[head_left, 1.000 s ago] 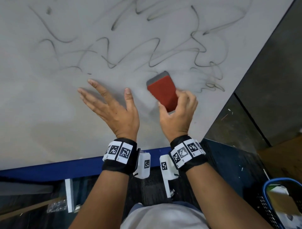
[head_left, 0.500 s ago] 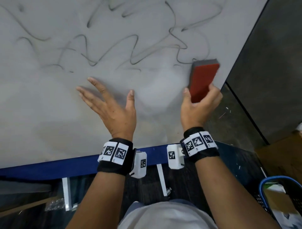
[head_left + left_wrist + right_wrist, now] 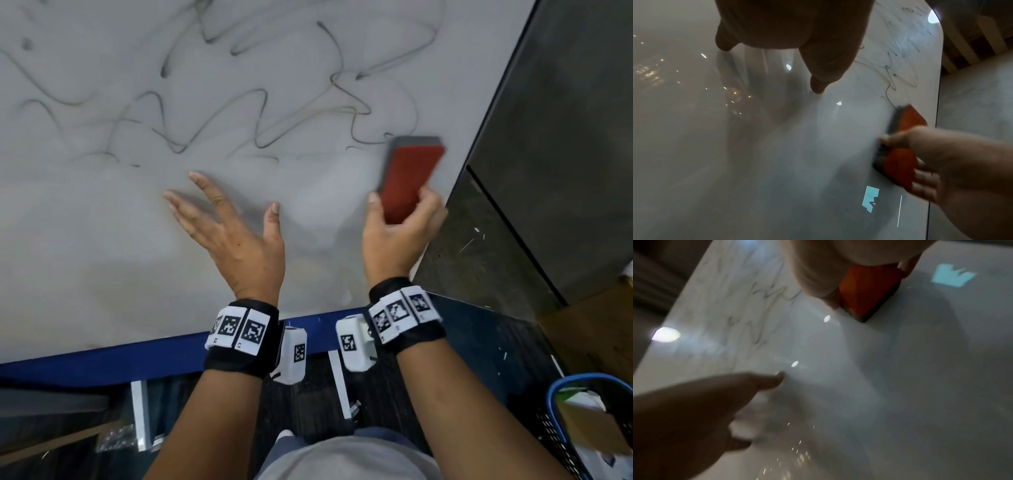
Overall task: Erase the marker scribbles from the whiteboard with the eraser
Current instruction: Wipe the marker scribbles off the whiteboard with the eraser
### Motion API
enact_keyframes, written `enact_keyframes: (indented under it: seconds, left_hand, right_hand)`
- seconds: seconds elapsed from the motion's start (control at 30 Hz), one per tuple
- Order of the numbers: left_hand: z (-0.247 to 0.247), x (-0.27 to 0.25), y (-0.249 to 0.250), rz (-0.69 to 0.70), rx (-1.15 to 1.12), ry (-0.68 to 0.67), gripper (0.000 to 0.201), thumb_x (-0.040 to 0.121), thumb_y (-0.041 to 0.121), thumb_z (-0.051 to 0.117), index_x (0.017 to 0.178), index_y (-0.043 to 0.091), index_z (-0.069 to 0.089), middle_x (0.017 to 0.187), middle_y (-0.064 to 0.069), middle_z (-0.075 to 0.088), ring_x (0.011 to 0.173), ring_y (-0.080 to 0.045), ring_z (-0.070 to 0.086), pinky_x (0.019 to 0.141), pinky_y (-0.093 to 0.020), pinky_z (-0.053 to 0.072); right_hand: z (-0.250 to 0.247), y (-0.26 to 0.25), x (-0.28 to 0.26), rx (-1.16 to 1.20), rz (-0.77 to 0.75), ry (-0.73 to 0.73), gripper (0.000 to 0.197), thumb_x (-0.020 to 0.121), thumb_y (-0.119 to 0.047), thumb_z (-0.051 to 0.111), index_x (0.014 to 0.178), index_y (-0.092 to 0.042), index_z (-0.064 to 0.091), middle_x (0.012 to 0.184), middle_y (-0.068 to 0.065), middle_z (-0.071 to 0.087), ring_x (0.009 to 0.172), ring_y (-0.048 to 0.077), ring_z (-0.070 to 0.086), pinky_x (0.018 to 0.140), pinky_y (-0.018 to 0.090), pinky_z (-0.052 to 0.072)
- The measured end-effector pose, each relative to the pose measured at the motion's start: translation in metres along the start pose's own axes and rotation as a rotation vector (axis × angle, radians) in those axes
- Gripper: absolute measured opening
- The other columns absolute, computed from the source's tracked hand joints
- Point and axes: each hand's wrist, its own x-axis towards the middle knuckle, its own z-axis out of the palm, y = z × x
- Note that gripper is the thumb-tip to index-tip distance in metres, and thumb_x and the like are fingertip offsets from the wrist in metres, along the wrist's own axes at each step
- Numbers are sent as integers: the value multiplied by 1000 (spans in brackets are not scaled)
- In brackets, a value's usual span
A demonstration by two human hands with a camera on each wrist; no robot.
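Whiteboard (image 3: 102,274) with grey scribbles (image 3: 212,113) beside dark floor (image 3: 479,246).

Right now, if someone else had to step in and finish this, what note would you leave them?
Right hand: grips the red eraser by its near end, far end on the whiteboard close to its right edge.
Left hand: fingers spread, on or just over the board's wiped part; contact unclear.
Done: the near strip of the board shows only faint smears.
Left: the marker scribbles farther up run across most of the board's width; a loop ends right by the eraser's far end. I'd sweep from there leftward, then work upward.
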Motion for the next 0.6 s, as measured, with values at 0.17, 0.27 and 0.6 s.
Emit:
enact_keyframes:
  seconds: [0.17, 0.27, 0.6]
  left_hand:
    - [0, -2, -2, 32, 42, 20, 99, 88, 50, 66, 158, 10, 7, 159, -31, -5, 147, -46, 2, 119, -52, 10]
    - [-5, -1, -6, 55, 64, 29, 100, 86, 47, 70, 158, 12, 10, 159, -29, -1, 147, -43, 6, 118, -46, 8]
    - [-20, 8, -17, 99, 54, 96, 89, 78, 38, 77, 149, 24, 27, 148, -19, 27, 131, -38, 31, 104, -56, 40]
  right_hand:
    - [3, -1, 0, -39, -138, -61, 60, 74, -29, 82, 118, 1, 55, 118, 18, 50, 107, 33, 51, 84, 49, 52]
    - [1, 1, 13, 53, -49, 56, 61, 74, -29, 80, 120, 0, 52, 119, 15, 47, 103, 34, 55, 74, 46, 56]
    - [12, -17, -3, 42, -70, 18, 58, 69, -28, 83, 114, -4, 55, 113, 11, 48, 100, 29, 53, 78, 46, 53]
